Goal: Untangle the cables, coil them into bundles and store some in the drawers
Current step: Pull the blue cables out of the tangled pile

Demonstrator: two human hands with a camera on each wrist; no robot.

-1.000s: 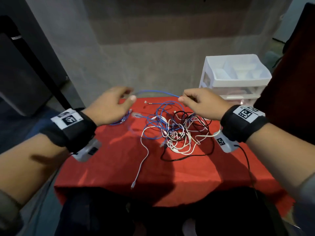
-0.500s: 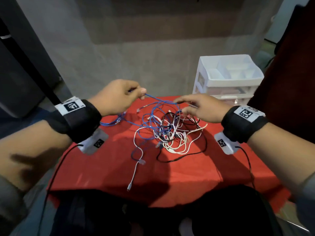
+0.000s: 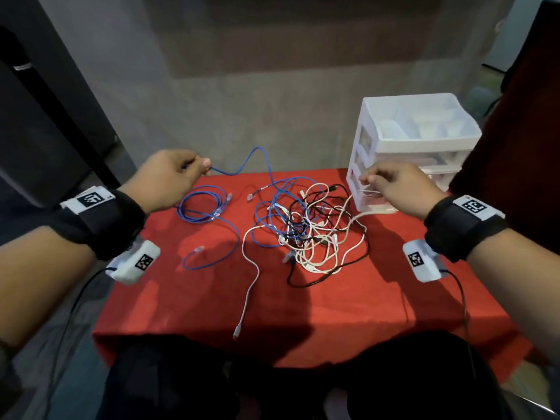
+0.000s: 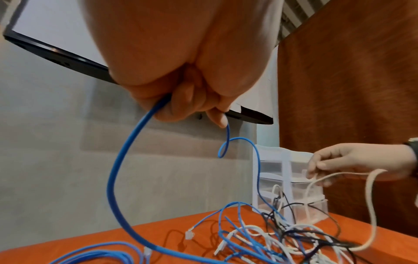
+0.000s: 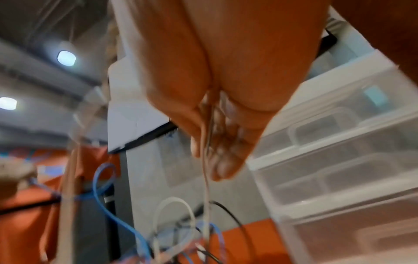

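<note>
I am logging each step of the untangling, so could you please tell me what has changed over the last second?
The hands moved apart: the left hand drew the blue cable out leftwards, and the right hand let go of it and pinched a white cable near the drawer unit. The tangle stays on the red cloth.

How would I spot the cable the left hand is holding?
Start at the red tablecloth and go to its far left corner, where the left hand is raised. The blue cable it pinches arches through the air, unlike the white and black ones lying tangled.
</note>
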